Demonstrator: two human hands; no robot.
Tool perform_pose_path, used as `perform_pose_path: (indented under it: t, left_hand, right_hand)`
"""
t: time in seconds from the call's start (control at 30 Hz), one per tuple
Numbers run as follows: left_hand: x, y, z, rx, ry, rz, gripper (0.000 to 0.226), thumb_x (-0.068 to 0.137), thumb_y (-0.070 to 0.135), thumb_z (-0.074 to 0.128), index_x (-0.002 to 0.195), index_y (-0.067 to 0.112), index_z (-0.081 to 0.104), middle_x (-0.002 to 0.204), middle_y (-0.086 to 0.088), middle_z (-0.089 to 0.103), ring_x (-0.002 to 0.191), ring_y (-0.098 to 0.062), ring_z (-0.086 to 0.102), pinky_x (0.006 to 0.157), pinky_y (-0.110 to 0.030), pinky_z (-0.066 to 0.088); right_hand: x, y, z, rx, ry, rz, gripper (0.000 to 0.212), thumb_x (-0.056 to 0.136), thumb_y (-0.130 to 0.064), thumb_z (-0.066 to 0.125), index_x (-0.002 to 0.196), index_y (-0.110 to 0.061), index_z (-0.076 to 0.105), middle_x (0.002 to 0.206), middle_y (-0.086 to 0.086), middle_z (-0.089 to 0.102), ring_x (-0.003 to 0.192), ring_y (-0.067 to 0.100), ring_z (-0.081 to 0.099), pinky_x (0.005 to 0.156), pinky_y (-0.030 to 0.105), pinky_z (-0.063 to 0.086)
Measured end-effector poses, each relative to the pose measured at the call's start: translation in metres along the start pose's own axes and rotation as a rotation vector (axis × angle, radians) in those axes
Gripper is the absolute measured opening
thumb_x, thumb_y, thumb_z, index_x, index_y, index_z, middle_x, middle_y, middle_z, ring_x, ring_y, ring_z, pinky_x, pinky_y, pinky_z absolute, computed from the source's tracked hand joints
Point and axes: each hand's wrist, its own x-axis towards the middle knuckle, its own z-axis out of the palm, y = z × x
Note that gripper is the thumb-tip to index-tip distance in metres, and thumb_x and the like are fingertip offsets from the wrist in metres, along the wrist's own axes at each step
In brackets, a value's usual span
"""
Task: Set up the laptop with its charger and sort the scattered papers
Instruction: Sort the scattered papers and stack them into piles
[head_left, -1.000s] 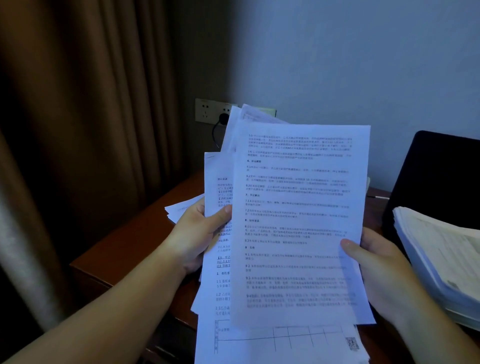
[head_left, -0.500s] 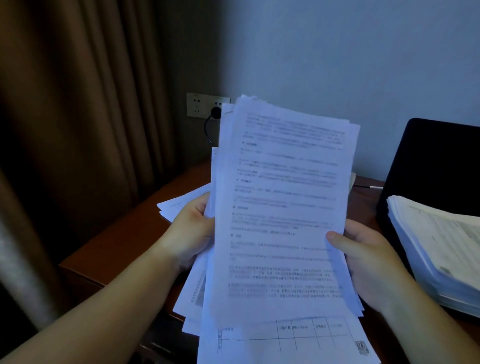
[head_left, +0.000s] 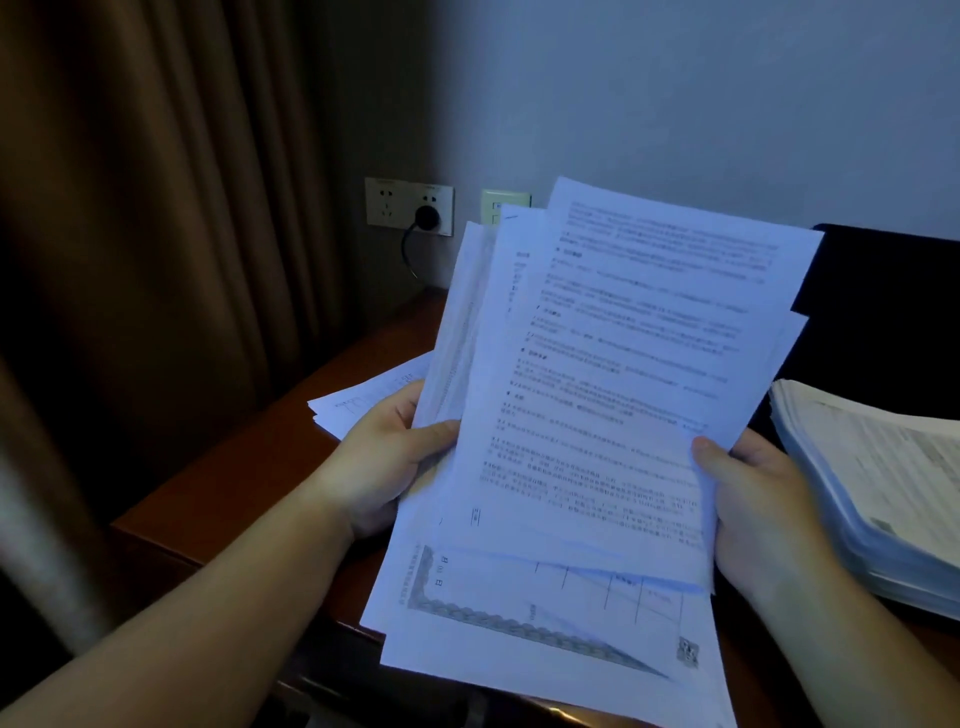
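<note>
Your fingers (head_left: 709, 460) are curled round a loose sheaf of papers (head_left: 613, 415): your left hand (head_left: 384, 462) grips its left edge with the thumb lying across the front sheet, and your right hand (head_left: 763, 509) grips its right edge, thumb on the front and the other fingers hidden behind. The sheets are fanned and uneven, tilted to the right, raised above the counter (head_left: 223, 499). The front page carries lines of blurred print; a lower sheet with a ruled table sticks out at the near end.

Just left of your left hand, a few more sheets (head_left: 363, 400) lie flat on the counter. To the right, a thick stack of papers (head_left: 872, 483) sits near your right hand, with a dark laptop (head_left: 893, 312) standing behind it. On the far wall a black plug (head_left: 427, 217) sits in the wall socket (head_left: 387, 202), its cord dropping behind the papers. A brown curtain (head_left: 156, 234) hangs at the left.
</note>
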Motion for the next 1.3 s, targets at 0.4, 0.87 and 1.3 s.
perform_pose_path:
  t: [0.4, 0.87, 1.3]
  left_hand:
    - [0.002, 0.003, -0.007, -0.062, 0.272, 0.16, 0.043, 0.097, -0.006, 0.059, 0.129, 0.024, 0.058, 0.113, -0.01, 0.077, 0.093, -0.035, 0.077, 0.065, -0.046, 0.063]
    - [-0.003, 0.003, -0.003, -0.09, 0.106, 0.113, 0.063, 0.077, 0.0, 0.08, 0.135, 0.01, 0.057, 0.114, -0.021, 0.075, 0.091, -0.037, 0.076, 0.068, -0.045, 0.062]
    - [-0.004, 0.007, 0.001, -0.084, 0.069, -0.024, 0.036, 0.105, 0.007, 0.046, 0.136, 0.019, 0.058, 0.123, -0.017, 0.073, 0.104, -0.038, 0.074, 0.084, -0.052, 0.061]
  right_hand:
    - [0.013, -0.002, -0.02, 0.024, 0.089, 0.067, 0.028, 0.096, -0.015, 0.063, 0.124, -0.011, 0.065, 0.121, 0.011, 0.068, 0.102, 0.034, 0.063, 0.087, 0.046, 0.05]
    - [0.0, -0.001, -0.006, 0.08, -0.253, 0.181, 0.042, 0.097, -0.007, 0.052, 0.137, -0.018, 0.061, 0.129, 0.001, 0.07, 0.12, 0.026, 0.064, 0.104, 0.053, 0.045]
    - [-0.003, -0.004, -0.002, -0.056, -0.039, -0.098, 0.046, 0.097, 0.0, 0.06, 0.135, -0.025, 0.063, 0.128, -0.013, 0.068, 0.122, 0.014, 0.06, 0.104, 0.038, 0.041]
